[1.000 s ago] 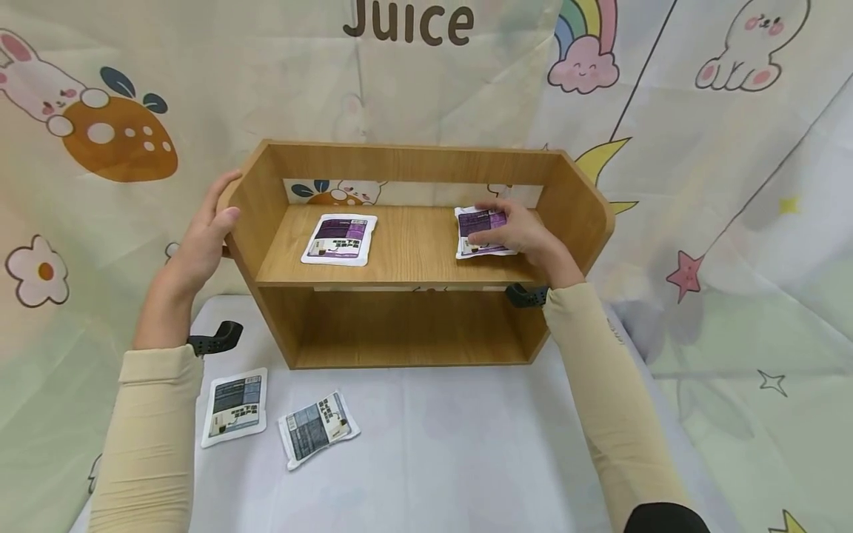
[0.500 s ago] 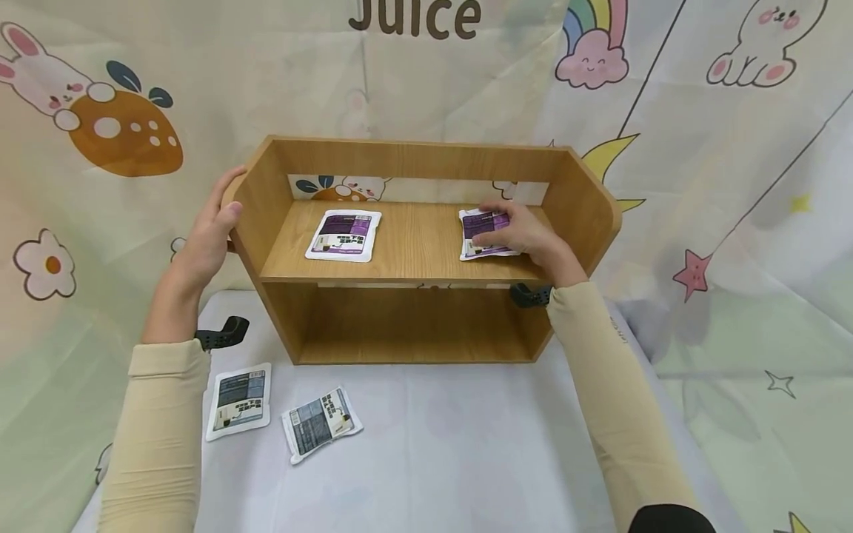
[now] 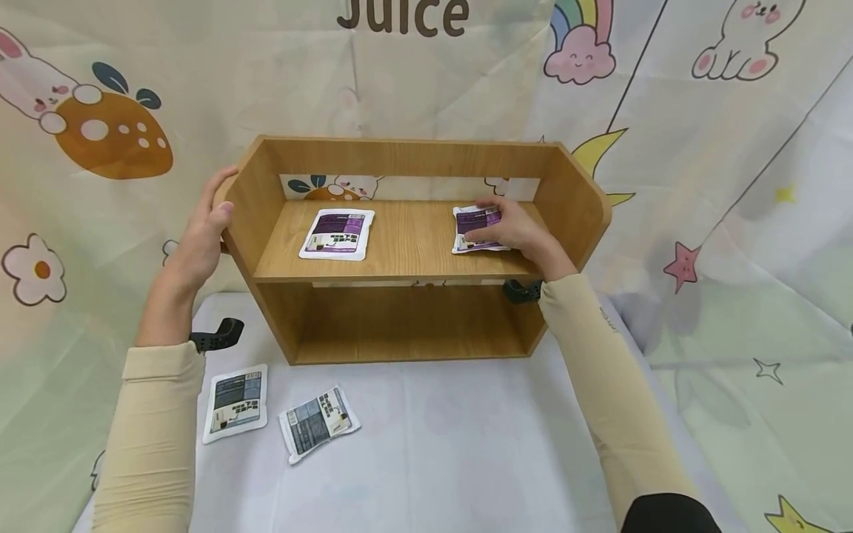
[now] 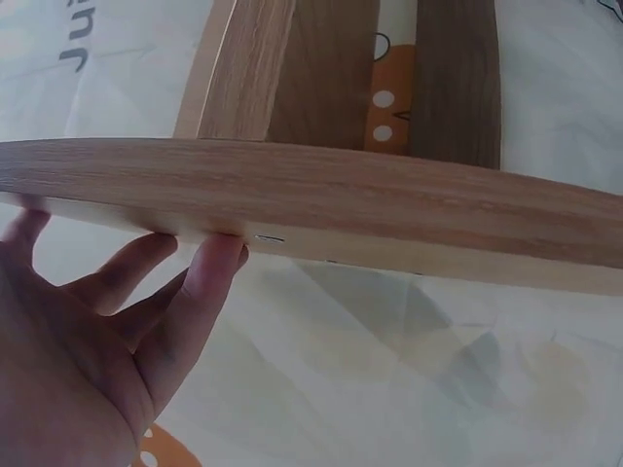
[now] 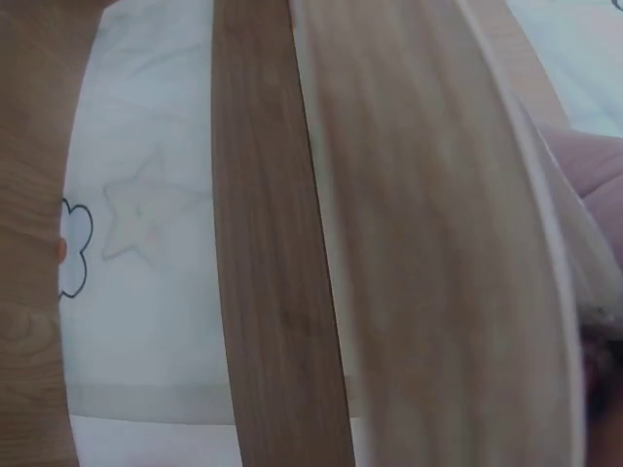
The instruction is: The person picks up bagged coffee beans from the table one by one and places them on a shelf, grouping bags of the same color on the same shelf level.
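Head view: right-side purple packet [image 3: 472, 220] lies under right hand [image 3: 522, 229] (the nearer one), poking out leftward; thumb-index gap wide, pinch unclear.

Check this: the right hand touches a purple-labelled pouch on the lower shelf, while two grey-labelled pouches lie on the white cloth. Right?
"Lower" is wrong: in the head view, the right hand touches a purple-labelled pouch on the upper shelf.
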The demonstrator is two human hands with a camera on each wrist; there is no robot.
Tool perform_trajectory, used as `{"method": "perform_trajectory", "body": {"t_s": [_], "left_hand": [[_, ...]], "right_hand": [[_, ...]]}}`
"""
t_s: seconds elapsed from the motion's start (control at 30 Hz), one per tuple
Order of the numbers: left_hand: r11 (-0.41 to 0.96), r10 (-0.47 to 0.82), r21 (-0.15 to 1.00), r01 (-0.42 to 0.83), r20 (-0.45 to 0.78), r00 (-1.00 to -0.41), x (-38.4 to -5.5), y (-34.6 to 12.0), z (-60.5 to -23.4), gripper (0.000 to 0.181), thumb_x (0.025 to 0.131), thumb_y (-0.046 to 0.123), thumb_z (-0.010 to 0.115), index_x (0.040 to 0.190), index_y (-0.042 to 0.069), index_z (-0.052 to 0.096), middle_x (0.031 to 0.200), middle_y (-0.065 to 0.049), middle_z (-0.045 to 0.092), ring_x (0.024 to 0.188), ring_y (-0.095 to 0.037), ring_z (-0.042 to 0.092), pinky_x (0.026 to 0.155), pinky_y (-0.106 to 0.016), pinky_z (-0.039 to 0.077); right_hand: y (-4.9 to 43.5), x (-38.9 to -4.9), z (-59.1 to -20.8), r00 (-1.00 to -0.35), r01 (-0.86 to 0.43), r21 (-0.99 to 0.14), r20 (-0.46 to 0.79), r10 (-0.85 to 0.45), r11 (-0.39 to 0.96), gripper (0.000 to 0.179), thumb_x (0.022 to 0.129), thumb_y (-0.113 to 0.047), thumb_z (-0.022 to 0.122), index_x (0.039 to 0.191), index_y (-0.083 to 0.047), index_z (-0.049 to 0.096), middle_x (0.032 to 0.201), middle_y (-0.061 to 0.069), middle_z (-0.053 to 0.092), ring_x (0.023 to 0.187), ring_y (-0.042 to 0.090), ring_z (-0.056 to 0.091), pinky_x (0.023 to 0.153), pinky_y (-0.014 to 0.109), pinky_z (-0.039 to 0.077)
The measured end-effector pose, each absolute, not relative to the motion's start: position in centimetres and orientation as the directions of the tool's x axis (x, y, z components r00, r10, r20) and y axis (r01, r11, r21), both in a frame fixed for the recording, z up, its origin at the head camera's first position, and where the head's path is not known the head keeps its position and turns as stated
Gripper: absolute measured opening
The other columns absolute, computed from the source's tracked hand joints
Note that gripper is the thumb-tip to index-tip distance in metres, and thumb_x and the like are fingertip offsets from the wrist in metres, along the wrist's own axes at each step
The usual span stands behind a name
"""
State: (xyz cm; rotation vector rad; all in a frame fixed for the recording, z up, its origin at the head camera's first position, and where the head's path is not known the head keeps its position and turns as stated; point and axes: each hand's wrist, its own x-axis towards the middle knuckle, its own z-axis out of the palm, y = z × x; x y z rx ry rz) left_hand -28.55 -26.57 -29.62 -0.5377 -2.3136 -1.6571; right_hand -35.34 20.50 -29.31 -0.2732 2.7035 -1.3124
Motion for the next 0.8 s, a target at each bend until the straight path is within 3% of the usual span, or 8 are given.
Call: {"method": "perform_trajectory", "body": {"t_s": [0.33,0.8], "left_hand": [[0.313,0.156,0.842,0.44,0.412,-0.898,-28.64,-26.88,-29.29,0.053,0.098,0.033,0.037,0.151,0.036,0.026,0.137,-0.006,0.031,0.107,-0.028,0.041,0.072,-0.037,0.041],[0.283,0.153,0.841,0.462,0.436,-0.887,-28.6,-26.67,-29.67,0.053,0.098,0.032,0.035,0.15,0.034,0.026,0.134,-0.006,0.032,0.107,-0.027,0.042,0.074,-0.038,0.041]], "right_hand": [[20.47,-35.3,-29.04,-0.983,-0.106,-0.724,-0.029,-0.183,0.682,0.085,0.074,-0.037,0.085,0.144,-0.013,0.043,0.135,0.013,0.044,0.114,0.028,0.043,0.098,0.041,0.037],[20.1,-34.9,-29.16,-0.988,-0.119,-0.712,0.016,-0.154,0.692,0.085,0.073,-0.037,0.086,0.143,-0.012,0.044,0.138,0.013,0.043,0.114,0.029,0.042,0.099,0.043,0.036]]}}
